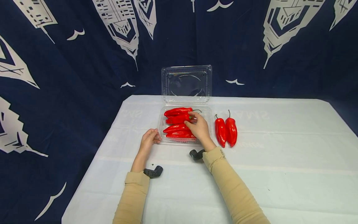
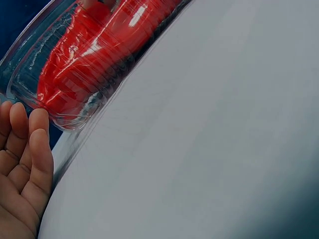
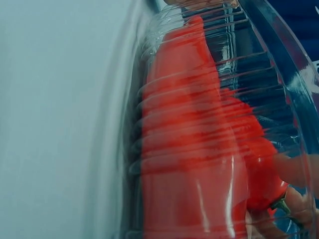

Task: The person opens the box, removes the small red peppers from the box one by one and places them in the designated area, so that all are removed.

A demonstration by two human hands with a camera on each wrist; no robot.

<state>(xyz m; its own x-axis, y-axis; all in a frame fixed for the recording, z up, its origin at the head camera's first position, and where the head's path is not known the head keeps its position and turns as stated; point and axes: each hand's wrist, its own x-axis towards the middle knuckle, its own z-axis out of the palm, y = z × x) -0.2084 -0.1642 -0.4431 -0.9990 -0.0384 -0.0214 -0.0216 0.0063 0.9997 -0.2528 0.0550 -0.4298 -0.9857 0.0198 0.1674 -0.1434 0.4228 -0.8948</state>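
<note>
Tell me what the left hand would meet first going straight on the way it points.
The left hand would probably meet the side of the clear box; they look almost touching, though actual contact is unclear.

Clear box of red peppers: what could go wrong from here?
The upright lid could tip forward onto the right hand, which is working in the box. The peppers inside already lie close together, so adding the two peppers outside might crowd them and perhaps keep the lid from closing.
</note>
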